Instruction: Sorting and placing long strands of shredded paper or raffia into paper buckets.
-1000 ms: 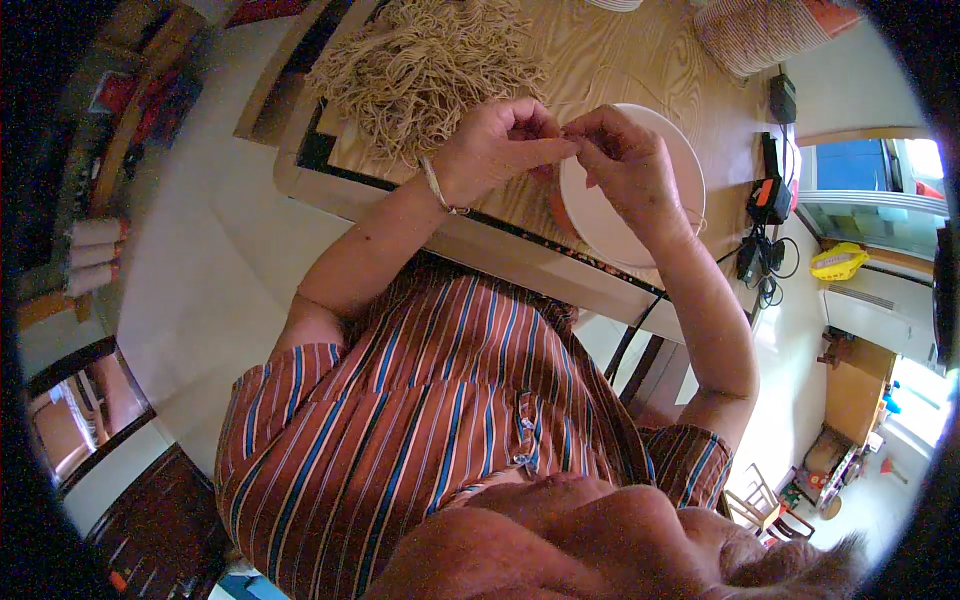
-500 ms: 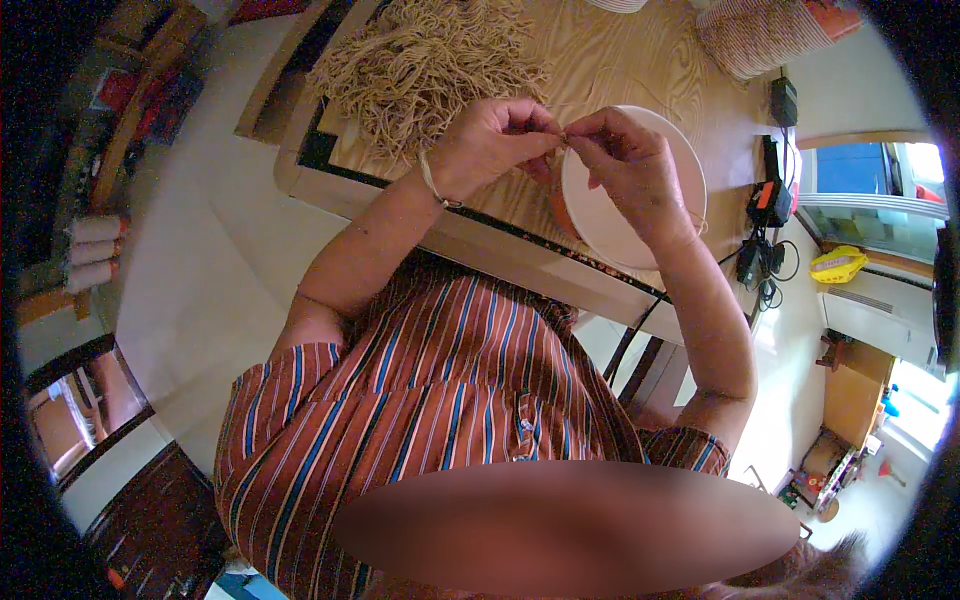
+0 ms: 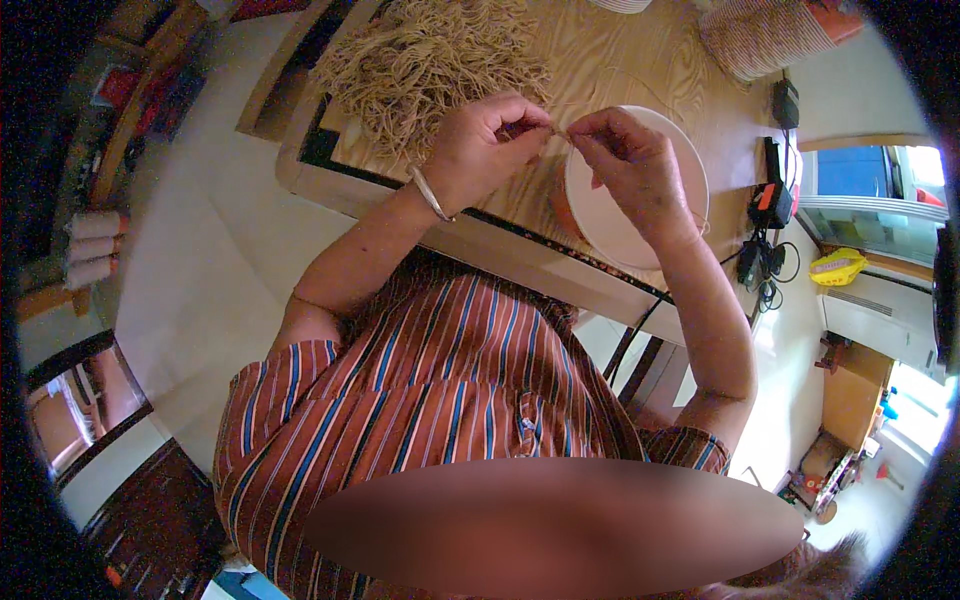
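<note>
- Left hand and right hand are pinching a thin strand, fingers closed, beside the white tub.
- Tan cords are lying left of the tub; its contents: cannot tell.

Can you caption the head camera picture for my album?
Left hand and right hand pinching close together over a wood-grained table near tangled tan strands.

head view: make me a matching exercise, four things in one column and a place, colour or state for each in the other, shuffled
1. strands
2. bracelet
3. shirt
4. table

A. around the left wrist
B. wood-grained top
C. tan, tangled in a heap
D. striped

Pairs: 1-C, 2-A, 3-D, 4-B
</note>
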Available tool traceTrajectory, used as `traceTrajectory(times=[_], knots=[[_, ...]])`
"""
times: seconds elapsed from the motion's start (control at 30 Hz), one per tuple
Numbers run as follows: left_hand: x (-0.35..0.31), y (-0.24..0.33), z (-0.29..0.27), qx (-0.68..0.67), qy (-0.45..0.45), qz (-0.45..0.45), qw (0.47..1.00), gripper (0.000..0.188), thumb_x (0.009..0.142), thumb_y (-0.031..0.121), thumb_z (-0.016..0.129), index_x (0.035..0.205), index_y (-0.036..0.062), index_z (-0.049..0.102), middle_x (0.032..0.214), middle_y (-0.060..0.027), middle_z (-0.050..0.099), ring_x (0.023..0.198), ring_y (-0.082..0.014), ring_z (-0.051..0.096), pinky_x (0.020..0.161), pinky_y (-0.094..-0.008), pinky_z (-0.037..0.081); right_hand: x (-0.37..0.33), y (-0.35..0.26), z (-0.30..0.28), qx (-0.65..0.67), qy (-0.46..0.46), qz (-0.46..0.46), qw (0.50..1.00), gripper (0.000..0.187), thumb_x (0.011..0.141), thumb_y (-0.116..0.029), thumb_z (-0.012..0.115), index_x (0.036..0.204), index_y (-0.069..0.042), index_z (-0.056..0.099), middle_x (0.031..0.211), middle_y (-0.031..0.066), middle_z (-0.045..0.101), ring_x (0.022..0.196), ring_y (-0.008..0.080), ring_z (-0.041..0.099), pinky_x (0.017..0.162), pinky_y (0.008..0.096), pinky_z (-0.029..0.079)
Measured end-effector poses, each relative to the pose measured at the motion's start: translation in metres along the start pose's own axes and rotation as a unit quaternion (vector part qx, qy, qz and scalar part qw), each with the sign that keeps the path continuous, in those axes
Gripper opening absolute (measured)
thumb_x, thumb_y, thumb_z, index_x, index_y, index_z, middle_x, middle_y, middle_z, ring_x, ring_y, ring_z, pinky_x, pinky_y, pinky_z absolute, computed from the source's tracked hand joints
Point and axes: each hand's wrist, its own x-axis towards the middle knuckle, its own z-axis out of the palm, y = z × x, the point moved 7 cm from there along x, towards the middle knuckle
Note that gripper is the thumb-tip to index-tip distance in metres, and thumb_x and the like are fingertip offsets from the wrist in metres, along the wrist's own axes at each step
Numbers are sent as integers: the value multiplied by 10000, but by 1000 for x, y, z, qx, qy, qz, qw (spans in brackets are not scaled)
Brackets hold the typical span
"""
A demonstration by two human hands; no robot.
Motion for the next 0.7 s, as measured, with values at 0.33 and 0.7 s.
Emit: traceTrajectory(times=[0.33, 0.7], knots=[[-1, -9, 5, -126, -30, -72, 989, 135, 957, 115, 601, 1026, 7, 643, 836, -26, 672, 691, -83, 648, 624, -231, 541, 1, -3, 3, 31, -4, -34, 999, 154, 905, -175, 679, 952, -28, 681, 693, 37, 635, 560, 89, 560, 499, 269, 461], [-3, -13, -4, -206, 54, -95, 972, 244, 992, 257, 563, 1077, 32, 603, 894, -50, 642, 759, -112, 633, 670, -257, 540, 2, -2, 3, 20, 11, -47, 999, 169, 903, -191, 683, 935, -25, 673, 695, 29, 640, 562, 83, 559, 507, 267, 461]])
